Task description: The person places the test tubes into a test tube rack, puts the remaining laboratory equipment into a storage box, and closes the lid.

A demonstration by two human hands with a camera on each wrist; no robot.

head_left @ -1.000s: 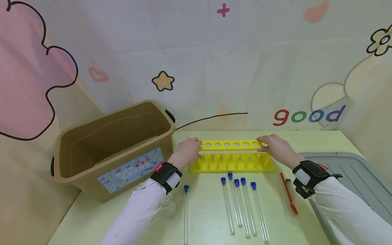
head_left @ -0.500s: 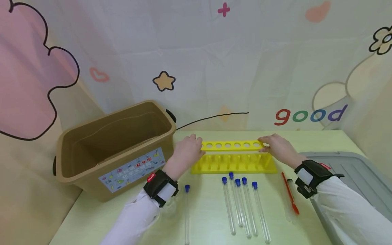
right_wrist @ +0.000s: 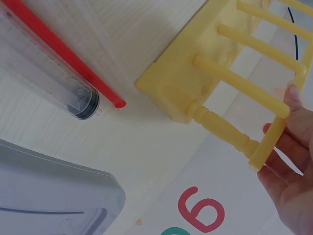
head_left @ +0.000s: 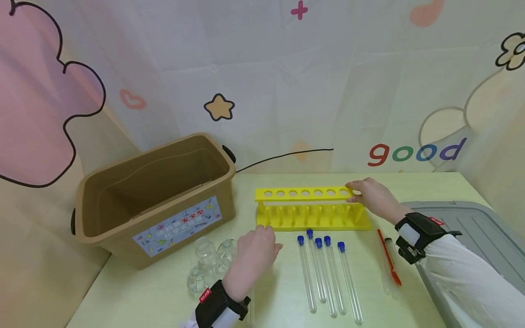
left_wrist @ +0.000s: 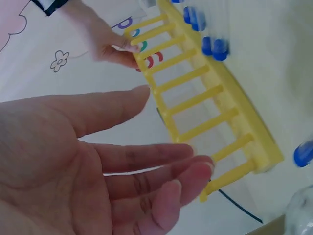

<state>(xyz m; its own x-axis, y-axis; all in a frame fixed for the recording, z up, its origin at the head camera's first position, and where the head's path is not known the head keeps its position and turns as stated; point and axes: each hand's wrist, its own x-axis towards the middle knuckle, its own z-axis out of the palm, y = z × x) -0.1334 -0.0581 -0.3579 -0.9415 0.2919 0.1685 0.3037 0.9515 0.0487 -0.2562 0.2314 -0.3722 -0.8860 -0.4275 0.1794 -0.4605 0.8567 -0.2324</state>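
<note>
Yellow plastic test-tube rack stands upright on the pale wood-grain table, just behind five clear tubes with blue stoppers. Hazards, by judgement: a push or pull at one end could swing or tip the rack, since only one hand steadies it. Sliding it toward the person could drive it into the loose tubes and set them rolling. A low sweep of the left hand could upset the clear, round-bodied flasks beside it, as transparent walls are easily misjudged.

Finger positions: the right hand pinches the right end of the rack's perforated upper bar, thumb on one side, fingers on the other. The left hand holds nothing; its thumb stands apart from loosely bent fingers. The rack's left end lies just beyond these fingertips, apparently without contact.
</note>
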